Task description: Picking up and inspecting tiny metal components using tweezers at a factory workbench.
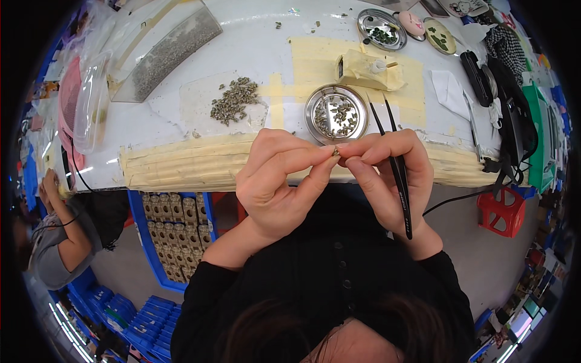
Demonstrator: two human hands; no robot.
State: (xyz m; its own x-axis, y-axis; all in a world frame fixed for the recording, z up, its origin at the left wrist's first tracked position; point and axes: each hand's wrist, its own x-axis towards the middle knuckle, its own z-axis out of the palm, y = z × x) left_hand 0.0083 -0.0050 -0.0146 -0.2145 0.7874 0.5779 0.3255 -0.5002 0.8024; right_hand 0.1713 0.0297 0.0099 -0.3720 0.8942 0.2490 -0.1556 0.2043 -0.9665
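Note:
Fingertips of both hands meet over the table's front edge, around a tiny brass-coloured metal part (336,153). My left hand (275,181) pinches it between thumb and forefinger. My right hand (393,172) is closed too, with its thumb and forefinger at the part's other side. Black tweezers (402,193) rest in the right hand, their tips pointing away over the table. Just beyond the fingers stands a round metal dish (309,115) with small metal parts in it. A heap of similar small parts (235,100) lies on a clear sheet to its left.
A tape-covered block (363,71) with a white nozzle stands behind the dish. Farther back are a tray of dark green pieces (381,30) and a clear bin of grey granules (166,57). Below left, a blue crate (148,242) holds metal blocks. A red stool (501,212) and another person (66,242) flank me.

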